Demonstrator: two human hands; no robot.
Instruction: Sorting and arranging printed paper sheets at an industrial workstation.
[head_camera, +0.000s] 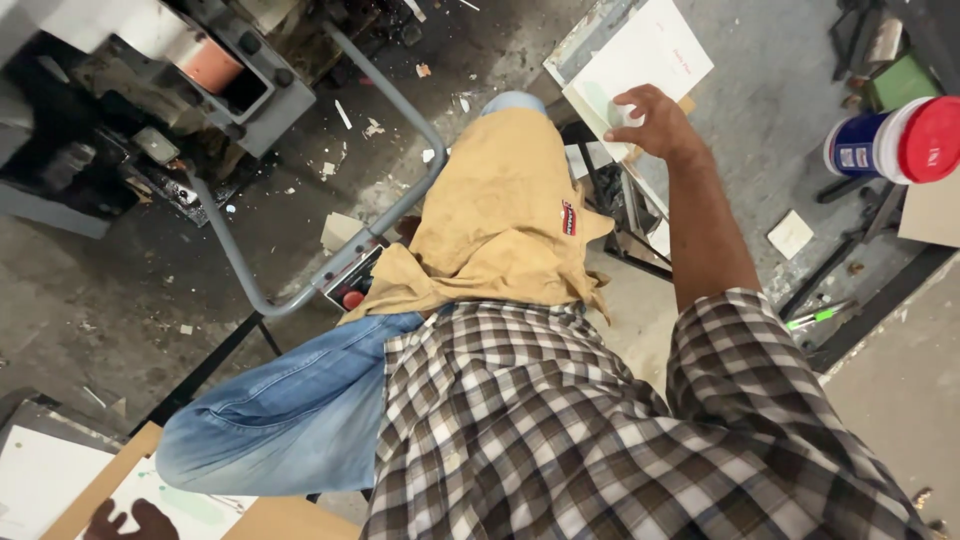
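The right hand (648, 122) is reaching out to a stack of white paper sheets (640, 55) lying on a stand at the upper middle, fingers curled and pinching a sheet's near edge. The sheets are looking flat, pale and faintly printed. The left hand (135, 520) is resting with fingers spread on another white sheet (40, 475) over brown cardboard (285, 518), bottom left.
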